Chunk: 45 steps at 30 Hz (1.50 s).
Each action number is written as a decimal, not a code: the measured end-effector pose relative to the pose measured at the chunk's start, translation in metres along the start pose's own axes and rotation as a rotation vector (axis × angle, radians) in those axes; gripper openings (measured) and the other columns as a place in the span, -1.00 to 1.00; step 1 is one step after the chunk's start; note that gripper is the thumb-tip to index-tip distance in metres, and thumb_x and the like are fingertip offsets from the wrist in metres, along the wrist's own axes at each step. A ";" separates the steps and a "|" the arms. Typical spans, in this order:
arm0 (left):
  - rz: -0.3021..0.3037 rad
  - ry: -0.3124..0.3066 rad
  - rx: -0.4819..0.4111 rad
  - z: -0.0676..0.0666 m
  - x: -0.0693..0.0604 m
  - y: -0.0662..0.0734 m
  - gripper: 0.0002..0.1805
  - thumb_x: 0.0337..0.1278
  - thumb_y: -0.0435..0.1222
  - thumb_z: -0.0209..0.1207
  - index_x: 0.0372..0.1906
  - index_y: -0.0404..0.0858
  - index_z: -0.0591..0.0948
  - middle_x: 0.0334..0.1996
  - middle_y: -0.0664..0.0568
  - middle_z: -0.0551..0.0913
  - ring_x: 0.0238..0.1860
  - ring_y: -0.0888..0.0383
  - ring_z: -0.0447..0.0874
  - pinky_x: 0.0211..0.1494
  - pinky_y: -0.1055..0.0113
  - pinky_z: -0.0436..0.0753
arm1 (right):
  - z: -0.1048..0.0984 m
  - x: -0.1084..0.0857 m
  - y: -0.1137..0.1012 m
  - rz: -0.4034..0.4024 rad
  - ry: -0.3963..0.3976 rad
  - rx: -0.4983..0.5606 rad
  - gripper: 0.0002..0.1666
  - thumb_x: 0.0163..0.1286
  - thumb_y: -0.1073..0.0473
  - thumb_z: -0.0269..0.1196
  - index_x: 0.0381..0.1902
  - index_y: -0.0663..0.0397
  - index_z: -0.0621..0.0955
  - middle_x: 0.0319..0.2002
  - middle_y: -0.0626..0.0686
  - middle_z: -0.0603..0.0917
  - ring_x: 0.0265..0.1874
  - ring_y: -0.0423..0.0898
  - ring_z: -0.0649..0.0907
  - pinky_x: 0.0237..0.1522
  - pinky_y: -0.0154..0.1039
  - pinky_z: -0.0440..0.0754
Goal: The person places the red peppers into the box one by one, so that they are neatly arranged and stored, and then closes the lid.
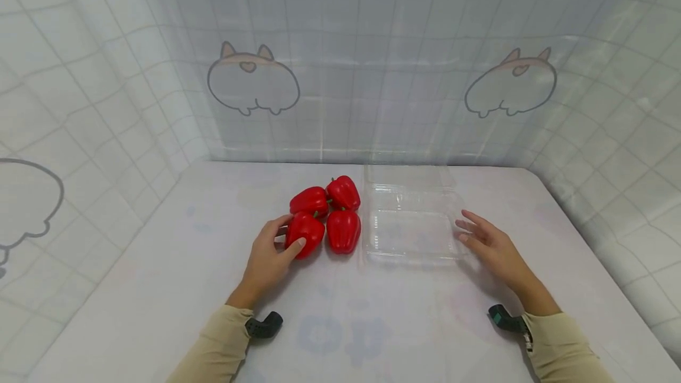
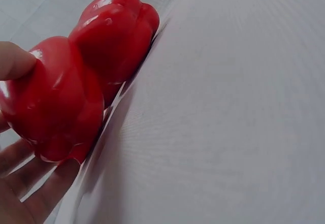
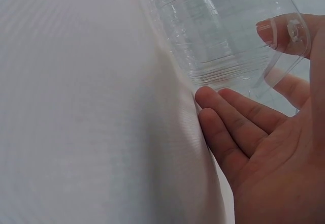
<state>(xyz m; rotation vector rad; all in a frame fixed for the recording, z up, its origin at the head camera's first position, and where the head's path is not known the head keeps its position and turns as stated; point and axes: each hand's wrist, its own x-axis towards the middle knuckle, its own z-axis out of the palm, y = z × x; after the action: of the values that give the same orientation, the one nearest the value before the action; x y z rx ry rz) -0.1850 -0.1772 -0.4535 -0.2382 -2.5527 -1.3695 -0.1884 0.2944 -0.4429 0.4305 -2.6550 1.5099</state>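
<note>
In the head view my left hand (image 1: 271,253) grips a red bell pepper (image 1: 305,235), the near left one of a cluster. Its thumb lies over the pepper and the other fingers curl around the far side; the left wrist view shows this pepper (image 2: 56,97) close up. Two peppers (image 1: 310,201) (image 1: 343,192) lie behind it, and another pepper (image 1: 343,231) sits to its right. My right hand (image 1: 492,250) is at the right edge of a clear plastic clamshell box (image 1: 412,256), fingers loosely spread. Through the plastic (image 3: 218,36), the right wrist view shows the thumb.
The box's lid (image 1: 409,176) lies folded back toward the rear wall. A white cloth covers the table (image 1: 346,312), and gridded sheeting (image 1: 383,75) hangs behind and at both sides. Dark wrist devices (image 1: 264,325) sit at both sleeves.
</note>
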 end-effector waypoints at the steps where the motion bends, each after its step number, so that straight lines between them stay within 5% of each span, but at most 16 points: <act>1: 0.009 0.000 -0.003 0.000 0.000 0.000 -0.30 0.19 -0.16 0.37 0.40 -0.14 0.38 0.24 -0.01 0.48 0.17 0.00 0.49 0.04 0.05 0.68 | 0.000 0.000 0.000 -0.001 0.003 -0.004 -0.29 0.54 0.14 0.17 0.53 0.21 0.22 0.28 0.32 0.52 0.23 0.23 0.54 0.04 -0.62 0.42; 15: 0.018 0.034 -0.077 -0.004 0.000 0.006 -0.36 0.28 -0.12 0.29 0.43 -0.03 0.39 0.24 0.02 0.47 0.16 0.06 0.47 0.08 0.11 0.64 | -0.001 0.000 -0.002 0.020 -0.008 0.014 -0.28 0.55 0.14 0.16 0.55 0.16 0.20 0.30 0.31 0.51 0.26 0.26 0.52 0.04 -0.64 0.40; 23: -0.143 -0.066 -0.488 -0.009 0.009 0.014 -0.38 0.48 -0.08 0.05 0.55 0.07 0.23 0.45 0.10 0.27 0.38 -0.04 0.27 0.13 0.16 0.64 | 0.000 0.001 -0.004 0.010 -0.010 0.019 -0.29 0.55 0.15 0.15 0.55 0.17 0.20 0.30 0.32 0.50 0.25 0.26 0.53 0.05 -0.63 0.40; 30: -0.225 -0.142 -0.846 -0.009 0.021 0.028 -0.37 0.44 -0.21 0.03 0.54 0.06 0.22 0.44 0.06 0.24 0.41 -0.07 0.18 0.14 0.13 0.63 | 0.001 0.000 -0.004 0.022 -0.018 0.018 -0.27 0.56 0.12 0.14 0.56 0.15 0.17 0.32 0.31 0.48 0.25 0.25 0.52 0.06 -0.63 0.38; 37: -0.207 -0.166 -0.954 -0.005 0.030 0.045 -0.35 0.38 -0.19 0.05 0.52 0.04 0.21 0.42 0.03 0.26 0.41 -0.08 0.20 0.12 0.10 0.64 | 0.006 0.001 -0.001 -0.003 -0.019 0.034 -0.28 0.56 0.13 0.14 0.56 0.13 0.19 0.34 0.31 0.46 0.29 0.26 0.48 0.07 -0.61 0.40; 45: -0.188 -0.175 -0.989 0.015 0.045 0.064 -0.40 0.43 -0.15 0.06 0.50 0.01 0.23 0.41 0.03 0.29 0.41 -0.05 0.23 0.18 0.10 0.60 | 0.004 -0.002 0.000 0.043 0.027 -0.009 -0.29 0.55 0.08 0.16 0.55 0.10 0.22 0.32 0.26 0.50 0.29 0.23 0.50 0.03 -0.63 0.39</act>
<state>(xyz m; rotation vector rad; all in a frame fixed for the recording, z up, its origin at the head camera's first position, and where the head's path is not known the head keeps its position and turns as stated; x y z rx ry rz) -0.2138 -0.1278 -0.3982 -0.2835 -1.8078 -2.6784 -0.1859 0.2915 -0.4454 0.3513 -2.6664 1.5033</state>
